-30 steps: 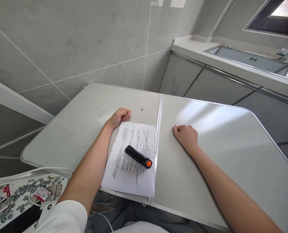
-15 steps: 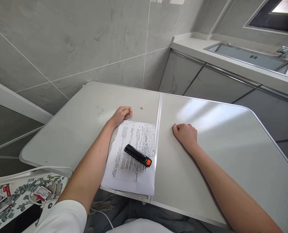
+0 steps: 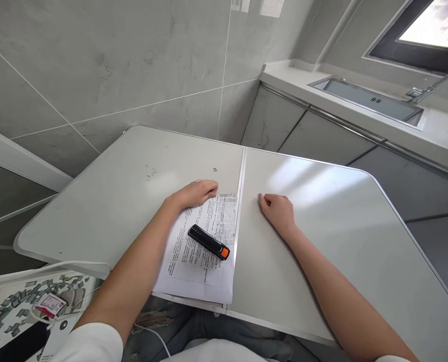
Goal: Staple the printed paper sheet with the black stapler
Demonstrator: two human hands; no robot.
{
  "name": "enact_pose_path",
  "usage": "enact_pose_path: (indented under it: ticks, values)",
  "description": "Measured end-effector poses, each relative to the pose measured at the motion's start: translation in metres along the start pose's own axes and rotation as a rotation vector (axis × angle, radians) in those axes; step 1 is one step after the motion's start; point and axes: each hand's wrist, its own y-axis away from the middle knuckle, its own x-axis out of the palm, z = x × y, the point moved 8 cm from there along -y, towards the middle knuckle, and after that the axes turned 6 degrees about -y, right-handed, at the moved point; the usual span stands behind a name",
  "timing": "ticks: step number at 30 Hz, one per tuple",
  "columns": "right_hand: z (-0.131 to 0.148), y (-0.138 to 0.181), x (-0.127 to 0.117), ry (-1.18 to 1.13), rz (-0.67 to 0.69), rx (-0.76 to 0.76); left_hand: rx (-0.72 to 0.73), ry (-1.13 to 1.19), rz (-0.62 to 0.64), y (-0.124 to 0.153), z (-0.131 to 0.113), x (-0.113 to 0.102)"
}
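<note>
A stack of printed paper sheets point(image 3: 195, 281) lies on the left half of the table, its lower edge near the table's front edge. On top of it a black stapler point(image 3: 204, 239) with an orange end rests at a slant. My left hand point(image 3: 199, 192) lies over the top edge of the sheets, its fingers curled in and nothing seen in them. Just right of the table's centre seam, my right hand point(image 3: 278, 210) rests on the tabletop as a loose fist, apart from the paper. Small staples point(image 3: 215, 169) lie beyond my left hand.
The light table point(image 3: 302, 281) has a metal seam down its middle. More loose staple bits point(image 3: 150, 173) are scattered at its back left. Lower left, a white surface holds many staple strips point(image 3: 20, 301), a small red-and-white box point(image 3: 49, 304) and a white cable. A sink point(image 3: 367, 98) is set in the counter behind.
My left hand has slid right, from the paper's upper left corner to across its top edge. My right hand stays in place. The view has shifted slightly.
</note>
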Motion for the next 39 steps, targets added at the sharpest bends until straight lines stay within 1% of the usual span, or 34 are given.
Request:
enact_pose_path:
  ticks: [2,3,5,6,8,11,14,17,19,22,25,27,29,31,33,36,37,39]
  values:
    - [0.017,0.007,0.001,-0.156,-0.027,-0.065,-0.043,0.028,0.009,0.000,0.005,0.004]
    - [0.027,0.012,0.004,-0.236,-0.014,-0.094,-0.057,0.039,0.000,0.000,0.007,0.004]
    - [0.051,0.024,0.016,-0.357,0.060,-0.140,-0.049,0.053,-0.048,0.000,0.008,0.003]
    - [0.062,0.030,0.023,-0.373,0.098,-0.160,-0.036,0.060,-0.089,0.000,0.007,0.001]
    - [0.082,0.041,0.033,-0.331,0.129,-0.187,-0.017,0.067,-0.194,-0.001,0.006,-0.005]
    - [0.099,0.051,0.042,-0.324,0.152,-0.198,-0.015,0.052,-0.332,-0.002,0.004,-0.013]
    - [0.095,0.052,0.046,-0.396,0.162,-0.097,0.016,-0.008,-0.370,-0.004,-0.001,-0.015]
    - [0.083,0.053,0.044,-0.393,0.112,0.006,0.012,-0.074,-0.410,-0.003,-0.003,-0.019]
    - [0.078,0.055,0.043,-0.316,0.101,0.029,-0.028,-0.099,-0.472,0.000,-0.001,-0.026]
    - [0.067,0.059,0.040,-0.152,0.136,0.075,-0.052,-0.124,-0.531,0.005,0.001,-0.030]
    - [0.051,0.060,0.031,-0.070,0.181,0.123,-0.016,-0.119,-0.524,0.005,-0.002,-0.028]
    - [0.044,0.058,0.027,-0.080,0.239,0.121,0.003,-0.091,-0.510,0.004,-0.004,-0.026]
    - [0.042,0.054,0.025,-0.129,0.277,0.102,0.026,-0.058,-0.467,0.001,-0.005,-0.020]
    - [0.043,0.050,0.023,-0.204,0.258,0.101,0.037,-0.057,-0.395,-0.002,-0.004,-0.012]
    - [0.046,0.048,0.021,-0.307,0.206,0.124,0.007,-0.091,-0.323,-0.006,0.001,-0.003]
    - [0.050,0.054,0.017,-0.476,0.138,0.164,-0.029,-0.140,-0.254,-0.008,0.007,0.006]
    - [0.050,0.058,0.016,-0.510,0.130,0.179,-0.020,-0.150,-0.238,-0.009,0.007,0.008]
    - [0.049,0.069,0.015,-0.525,0.160,0.217,-0.005,-0.163,-0.225,-0.010,0.006,0.010]
